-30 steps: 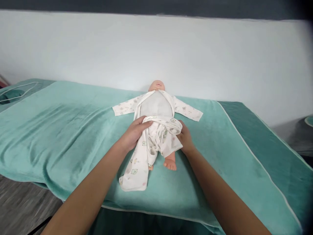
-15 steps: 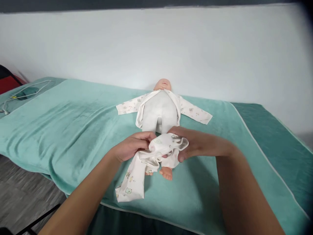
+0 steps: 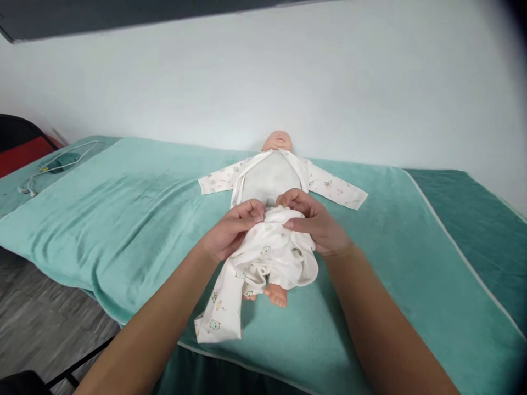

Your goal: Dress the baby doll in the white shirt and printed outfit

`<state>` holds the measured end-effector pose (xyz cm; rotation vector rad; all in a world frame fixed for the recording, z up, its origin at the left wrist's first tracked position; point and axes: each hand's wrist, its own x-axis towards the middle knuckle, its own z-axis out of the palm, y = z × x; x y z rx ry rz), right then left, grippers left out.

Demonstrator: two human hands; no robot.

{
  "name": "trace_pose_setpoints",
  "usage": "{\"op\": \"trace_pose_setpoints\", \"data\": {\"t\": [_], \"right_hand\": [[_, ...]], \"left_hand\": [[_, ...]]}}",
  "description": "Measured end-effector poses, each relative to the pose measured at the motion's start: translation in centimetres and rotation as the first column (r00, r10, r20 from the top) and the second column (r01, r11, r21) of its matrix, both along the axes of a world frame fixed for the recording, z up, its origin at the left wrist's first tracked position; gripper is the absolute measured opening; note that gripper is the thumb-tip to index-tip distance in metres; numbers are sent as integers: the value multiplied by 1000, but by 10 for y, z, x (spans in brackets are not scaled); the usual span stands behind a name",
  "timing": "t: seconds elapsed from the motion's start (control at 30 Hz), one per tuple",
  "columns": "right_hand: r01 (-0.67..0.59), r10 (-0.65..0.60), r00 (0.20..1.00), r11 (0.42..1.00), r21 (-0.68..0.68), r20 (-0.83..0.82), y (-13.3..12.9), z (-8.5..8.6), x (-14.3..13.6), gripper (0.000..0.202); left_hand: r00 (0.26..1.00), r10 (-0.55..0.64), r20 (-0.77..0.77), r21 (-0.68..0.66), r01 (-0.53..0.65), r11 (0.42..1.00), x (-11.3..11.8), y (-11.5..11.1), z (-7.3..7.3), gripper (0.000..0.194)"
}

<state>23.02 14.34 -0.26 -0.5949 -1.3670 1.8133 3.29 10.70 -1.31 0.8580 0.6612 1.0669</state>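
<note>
A baby doll (image 3: 273,178) lies on its back, head toward the wall, its grey-white cloth body bare at the front. An open white printed baby top (image 3: 340,189) has its sleeves spread out to both sides. Over the doll's legs are bunched white baby pants (image 3: 267,249) with small animal prints; one leg of them trails toward me on the left. My left hand (image 3: 236,227) pinches their upper edge on the left. My right hand (image 3: 310,222) grips the same edge on the right. The doll's feet (image 3: 276,295) poke out below the bunched cloth.
A green blanket (image 3: 144,203) covers the bed, wrinkled on the left. White cords (image 3: 61,162) lie at the far left corner, near a red and black object (image 3: 24,153). A white wall (image 3: 247,82) stands behind the bed.
Both hands have moved up toward the doll's waist, drawing the pants' edge higher over its legs. My right hand has closed on the cloth. The view has tilted slightly.
</note>
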Motion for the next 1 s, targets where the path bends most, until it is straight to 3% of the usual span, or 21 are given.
{"op": "trace_pose_setpoints", "data": {"t": [0.1, 0.2, 0.3, 0.43, 0.53, 0.63, 0.8, 0.9, 0.97, 1.0], "right_hand": [[21, -21, 1000, 995, -102, 1, 3, 0, -5, 37], [-75, 77, 997, 976, -206, 3, 4, -1, -8, 41], [-159, 182, 979, 964, -213, 96, 2, 0, -9, 38], [-263, 279, 937, 960, -101, 209, -3, 0, -11, 37], [-153, 181, 957, 979, -136, 227, -5, -3, -13, 32], [24, 18, 983, 974, -226, 183, -3, -6, -15, 26], [78, -73, 997, 953, -294, 26, -2, -11, -21, 36], [175, -180, 984, 957, -230, -2, -5, -14, -24, 39], [180, -180, 984, 975, -129, 16, -6, -14, -20, 41], [121, -119, 992, 991, -60, 35, -6, -12, -15, 42]], "left_hand": [[979, 204, 15, 26, -204, 979, 4, 13, 4, 32], [940, 341, -20, 36, -340, 940, 7, 25, 7, 40], [911, 406, -70, 87, -399, 913, 12, 28, 9, 41], [884, 442, -150, 208, -409, 889, 20, 23, 13, 33], [875, 449, -184, 255, -398, 881, 26, 19, 14, 28], [889, 397, -228, 222, -350, 910, 27, 14, 13, 28], [929, 136, -343, 133, -95, 987, 13, 3, 19, 36], [914, -76, -398, 86, 119, 989, 4, -2, 25, 38], [927, -95, -362, 46, 119, 992, 1, -2, 26, 39], [942, -56, -330, 32, 71, 997, 0, -2, 25, 40]]}}
